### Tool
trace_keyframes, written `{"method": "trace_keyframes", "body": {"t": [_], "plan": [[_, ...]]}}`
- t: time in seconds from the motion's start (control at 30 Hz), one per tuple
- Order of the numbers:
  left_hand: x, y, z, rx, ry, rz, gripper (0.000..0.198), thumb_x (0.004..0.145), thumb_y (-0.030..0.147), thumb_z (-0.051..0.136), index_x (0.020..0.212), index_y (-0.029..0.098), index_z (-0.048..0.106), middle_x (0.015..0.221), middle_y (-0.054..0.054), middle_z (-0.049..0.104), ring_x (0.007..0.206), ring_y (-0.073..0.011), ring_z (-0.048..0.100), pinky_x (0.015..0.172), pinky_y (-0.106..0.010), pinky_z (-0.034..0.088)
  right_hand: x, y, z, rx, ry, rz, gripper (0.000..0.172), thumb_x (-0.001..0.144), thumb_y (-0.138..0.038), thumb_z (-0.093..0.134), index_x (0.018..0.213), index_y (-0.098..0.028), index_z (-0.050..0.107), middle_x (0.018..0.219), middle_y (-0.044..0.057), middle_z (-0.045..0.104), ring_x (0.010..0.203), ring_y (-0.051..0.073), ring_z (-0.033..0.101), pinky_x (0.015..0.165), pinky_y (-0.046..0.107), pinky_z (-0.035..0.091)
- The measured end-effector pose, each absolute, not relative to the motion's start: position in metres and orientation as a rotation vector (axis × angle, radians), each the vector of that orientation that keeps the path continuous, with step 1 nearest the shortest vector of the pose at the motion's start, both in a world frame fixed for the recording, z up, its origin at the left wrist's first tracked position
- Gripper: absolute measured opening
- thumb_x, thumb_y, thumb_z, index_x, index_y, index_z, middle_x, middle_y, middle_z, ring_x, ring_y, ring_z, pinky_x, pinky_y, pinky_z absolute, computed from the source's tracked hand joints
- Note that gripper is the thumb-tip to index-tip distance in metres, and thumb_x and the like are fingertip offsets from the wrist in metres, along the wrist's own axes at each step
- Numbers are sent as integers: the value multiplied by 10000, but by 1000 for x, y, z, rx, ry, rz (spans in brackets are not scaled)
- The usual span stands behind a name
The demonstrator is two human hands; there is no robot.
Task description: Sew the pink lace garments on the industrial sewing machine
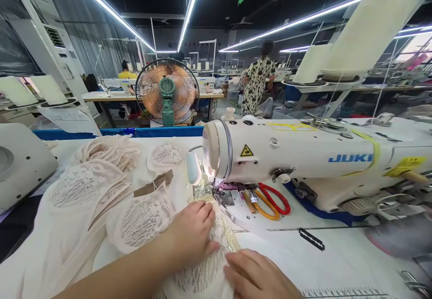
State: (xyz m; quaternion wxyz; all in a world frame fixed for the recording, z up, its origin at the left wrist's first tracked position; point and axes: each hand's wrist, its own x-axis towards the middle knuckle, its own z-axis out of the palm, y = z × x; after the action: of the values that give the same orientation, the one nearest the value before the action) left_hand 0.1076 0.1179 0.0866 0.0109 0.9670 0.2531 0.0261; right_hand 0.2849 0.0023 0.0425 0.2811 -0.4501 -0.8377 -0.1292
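A cream lace piece, shaped like a bra cup, lies on the white sewing table and runs up to the needle area of the JUKI sewing machine. My left hand presses on it just in front of the needle, fingers curled together and thumb on the lace. Lower down, my right hand grips the right edge of the same piece, its fingertips partly hidden. Along this edge runs a shiny yellowish strip. A similar lace cup lies left of my left wrist.
Red-handled scissors and orange-handled scissors lie under the machine arm. A black blade-shaped piece and a ruler are at right. Lace pieces pile up left. Beyond stand a fan and a person.
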Motion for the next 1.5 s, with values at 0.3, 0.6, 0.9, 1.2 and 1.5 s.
{"method": "trace_keyframes", "body": {"t": [0.3, 0.6, 0.9, 1.2, 1.5], "plan": [[119, 132, 82, 3059, 725, 209, 597, 827, 478, 498, 1213, 23, 506, 1249, -179, 518, 1153, -299, 443, 978, -390, 383, 283, 15, 49, -1216, -2244, -395, 324, 954, -152, 284, 882, -201, 596, 864, 3, 663, 802, 160, 578, 692, 270, 429], [123, 135, 86, 3000, 765, 221, 510, 798, 440, 557, 1142, 63, 557, 1169, -151, 546, 1051, -277, 501, 926, -367, 432, 286, 20, 44, -1285, -2291, -227, 212, 897, -113, 386, 888, -208, 575, 872, 18, 633, 850, 181, 547, 758, 299, 410], [122, 135, 85, 2947, 756, 252, 603, 811, 452, 537, 1229, 19, 509, 1256, -193, 517, 1137, -300, 476, 985, -376, 394, 284, 24, 54, -1254, -2269, -277, 339, 963, -192, 281, 778, -201, 565, 783, 6, 602, 763, 165, 523, 712, 288, 379], [124, 138, 92, 2935, 794, 151, 598, 821, 443, 532, 1244, 22, 499, 1257, -197, 517, 1152, -297, 472, 996, -369, 387, 285, 25, 56, -1300, -2272, -270, 359, 975, -215, 267, 791, -209, 576, 774, -4, 601, 771, 166, 516, 733, 297, 371], [116, 112, 109, 2917, 912, -48, 537, 857, 457, 460, 1247, 90, 506, 1314, -186, 475, 1212, -318, 421, 1035, -485, 307, 287, 26, 53, -1361, -2344, -174, 157, 832, -79, 486, 846, -214, 564, 833, -3, 608, 822, 175, 515, 791, 317, 366]]}}
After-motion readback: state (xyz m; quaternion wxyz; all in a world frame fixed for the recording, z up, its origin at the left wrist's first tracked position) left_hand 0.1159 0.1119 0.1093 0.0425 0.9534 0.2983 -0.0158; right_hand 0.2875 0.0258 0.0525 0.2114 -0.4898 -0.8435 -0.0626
